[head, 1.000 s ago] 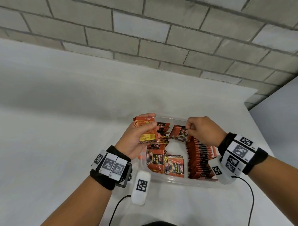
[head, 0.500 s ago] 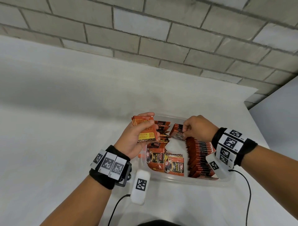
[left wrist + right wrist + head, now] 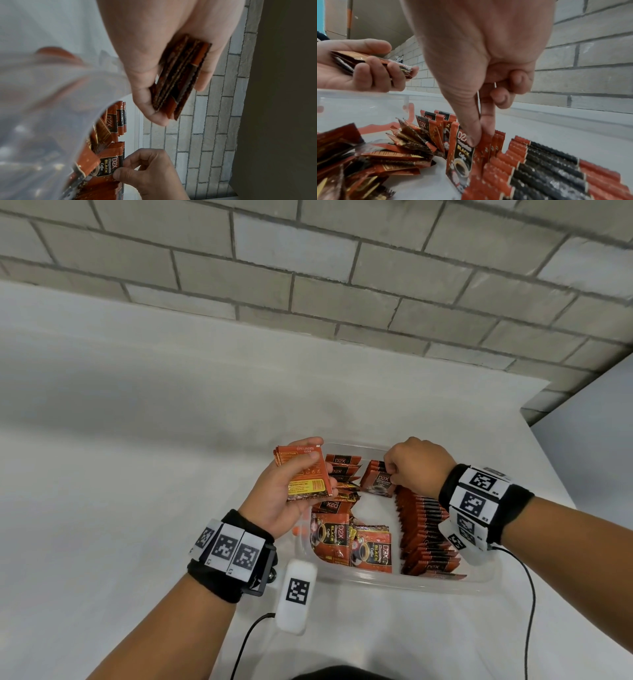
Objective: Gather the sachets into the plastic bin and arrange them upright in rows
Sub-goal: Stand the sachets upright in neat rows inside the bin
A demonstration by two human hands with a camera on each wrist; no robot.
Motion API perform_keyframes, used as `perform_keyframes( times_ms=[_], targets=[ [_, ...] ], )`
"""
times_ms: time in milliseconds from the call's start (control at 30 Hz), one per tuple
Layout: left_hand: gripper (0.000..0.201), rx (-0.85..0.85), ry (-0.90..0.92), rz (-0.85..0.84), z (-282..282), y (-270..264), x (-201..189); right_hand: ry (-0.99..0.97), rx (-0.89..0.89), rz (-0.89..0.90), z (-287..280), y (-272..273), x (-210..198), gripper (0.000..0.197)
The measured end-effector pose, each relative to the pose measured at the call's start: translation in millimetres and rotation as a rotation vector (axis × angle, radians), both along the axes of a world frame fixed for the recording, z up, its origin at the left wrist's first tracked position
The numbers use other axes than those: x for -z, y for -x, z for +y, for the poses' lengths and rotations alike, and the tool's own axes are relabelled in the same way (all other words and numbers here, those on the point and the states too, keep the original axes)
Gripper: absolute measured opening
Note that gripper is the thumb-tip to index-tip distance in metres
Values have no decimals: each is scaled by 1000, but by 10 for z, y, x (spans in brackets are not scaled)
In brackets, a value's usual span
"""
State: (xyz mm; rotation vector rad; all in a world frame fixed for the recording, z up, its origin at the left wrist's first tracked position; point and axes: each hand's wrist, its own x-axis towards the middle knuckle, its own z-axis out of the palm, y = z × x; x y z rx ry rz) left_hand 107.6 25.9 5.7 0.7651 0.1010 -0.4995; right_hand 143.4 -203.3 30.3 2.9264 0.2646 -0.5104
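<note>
A clear plastic bin (image 3: 445, 585) sits on the white table and holds red and black coffee sachets. A row of sachets (image 3: 423, 529) stands upright along its right side. Loose sachets (image 3: 346, 537) lie jumbled on the left side of the bin. My left hand (image 3: 291, 484) hovers over the bin's left rim and grips a small stack of sachets (image 3: 305, 470) (image 3: 180, 77) between thumb and fingers. My right hand (image 3: 416, 465) pinches one sachet (image 3: 462, 150) (image 3: 378, 482) by its top edge at the far end of the upright row.
A grey block wall (image 3: 342, 268) runs behind the white table (image 3: 137, 440). The table's right edge (image 3: 561, 474) lies close to the bin. Cables (image 3: 529, 594) trail from both wrist cameras toward me.
My right hand has lowered the pinched sachet toward the far end of the upright row. The left hand stays in place with its stack.
</note>
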Motion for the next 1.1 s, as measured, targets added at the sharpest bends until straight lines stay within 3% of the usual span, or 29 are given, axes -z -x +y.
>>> perform_keyframes(
  times_ms=[467,800,933,1100],
  targets=[
    [36,-5,11,1,1,6,-7,199,-142,-89,29,50,9,15],
    [30,-16,-1,0,-8,-4,25,112,-88,-126,-4,91,-77,15],
    [30,27,-12,8,0,5,11,-103,-7,-168,0,210,-211,19],
    [40,127,-136,-151,-95,57,-100,-834,139,-83,244,508,-498,20]
  ],
)
